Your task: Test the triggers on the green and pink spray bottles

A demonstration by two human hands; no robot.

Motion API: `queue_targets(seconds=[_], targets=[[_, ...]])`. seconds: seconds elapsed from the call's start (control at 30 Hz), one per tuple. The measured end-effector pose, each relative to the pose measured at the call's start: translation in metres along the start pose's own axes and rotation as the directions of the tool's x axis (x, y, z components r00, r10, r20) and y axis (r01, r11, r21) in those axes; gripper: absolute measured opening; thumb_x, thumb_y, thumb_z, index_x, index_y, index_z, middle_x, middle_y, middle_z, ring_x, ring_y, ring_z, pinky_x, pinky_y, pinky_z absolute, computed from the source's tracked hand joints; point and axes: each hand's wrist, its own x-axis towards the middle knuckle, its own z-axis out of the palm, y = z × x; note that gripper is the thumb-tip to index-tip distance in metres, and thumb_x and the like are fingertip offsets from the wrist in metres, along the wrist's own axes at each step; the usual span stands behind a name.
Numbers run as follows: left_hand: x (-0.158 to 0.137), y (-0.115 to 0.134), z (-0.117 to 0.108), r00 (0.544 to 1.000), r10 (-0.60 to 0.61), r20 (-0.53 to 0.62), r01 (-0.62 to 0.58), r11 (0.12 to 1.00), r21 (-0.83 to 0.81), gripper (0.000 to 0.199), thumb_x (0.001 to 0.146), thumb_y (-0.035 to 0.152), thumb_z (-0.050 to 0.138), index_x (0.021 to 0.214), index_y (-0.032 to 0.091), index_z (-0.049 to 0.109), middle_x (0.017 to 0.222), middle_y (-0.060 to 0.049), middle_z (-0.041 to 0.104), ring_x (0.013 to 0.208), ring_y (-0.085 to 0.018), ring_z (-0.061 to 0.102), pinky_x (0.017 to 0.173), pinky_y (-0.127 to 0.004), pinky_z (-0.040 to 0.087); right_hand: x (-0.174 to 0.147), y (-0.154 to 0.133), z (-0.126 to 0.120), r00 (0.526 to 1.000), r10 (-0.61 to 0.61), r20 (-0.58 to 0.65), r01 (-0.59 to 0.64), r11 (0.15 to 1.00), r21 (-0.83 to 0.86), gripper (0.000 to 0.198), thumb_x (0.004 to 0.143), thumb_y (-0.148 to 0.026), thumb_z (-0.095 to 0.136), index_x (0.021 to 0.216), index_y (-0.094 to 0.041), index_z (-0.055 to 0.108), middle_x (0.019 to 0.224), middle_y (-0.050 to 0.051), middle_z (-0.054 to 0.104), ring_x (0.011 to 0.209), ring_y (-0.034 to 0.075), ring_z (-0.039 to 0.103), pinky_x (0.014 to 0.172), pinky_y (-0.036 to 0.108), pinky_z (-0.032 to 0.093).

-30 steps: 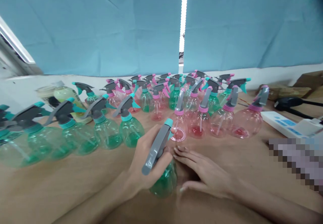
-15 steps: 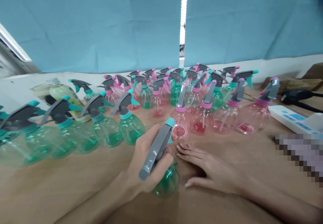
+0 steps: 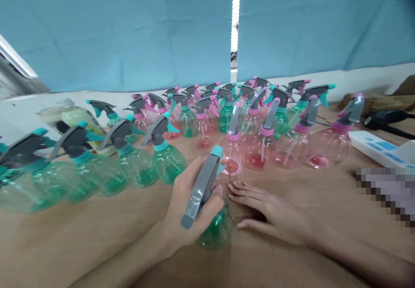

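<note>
My left hand [image 3: 188, 206] is wrapped round the neck of a green spray bottle [image 3: 215, 229], just under its grey trigger head with a turquoise nozzle. The bottle is near the table's front, and my fingers hide part of it. Just right of it, my right hand [image 3: 269, 212] lies on the tabletop with fingers stretched out and nothing in them. Beyond my left hand stands a green spray bottle [image 3: 168, 164], the closest of a row on the left. A pink spray bottle [image 3: 231, 156] heads another row, beyond my right hand.
Several more green and pink spray bottles crowd the back of the wooden table [image 3: 129, 232]. A white power strip [image 3: 376, 149] and a blurred-out flat object [image 3: 389, 193] lie at right. A large pale-yellow bottle [image 3: 79, 119] stands back left, before a blue curtain [image 3: 129, 33].
The view has shifted slightly. My left hand keeps its hold on the green spray bottle, and my right hand stays flat on the table.
</note>
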Motion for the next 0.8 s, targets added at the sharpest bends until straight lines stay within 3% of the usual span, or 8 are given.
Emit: queue_targets(seconds=[0.47,0.8], targets=[[-0.0019,-0.0043,0.0032,0.995,0.085,-0.056,-0.081,0.995,0.064,0.009,0.082,0.022,0.051,0.090,0.025,0.053,0.077,0.002,0.057,0.067,-0.016,0.060,0.060,-0.029,0.052,0.0002,-0.0003,-0.0013,1.000,-0.013,-0.004,0.013,1.000,-0.004,0.063,0.094,-0.051,0.053,0.148,-0.025,0.036,0.152,0.006,0.039,0.142,0.025,0.031,0.117,0.048,0.026],[-0.0030,-0.0062,0.0038,0.998,0.041,-0.046,-0.039,0.998,0.059,0.010,0.082,0.024,0.051,0.092,0.024,0.054,0.076,0.001,0.060,0.071,-0.018,0.063,0.058,-0.028,0.052,-0.0001,0.0027,0.0001,1.000,-0.028,-0.003,0.028,0.999,-0.033,0.062,0.095,-0.051,0.051,0.148,-0.022,0.037,0.153,0.006,0.037,0.143,0.024,0.029,0.118,0.047,0.025]])
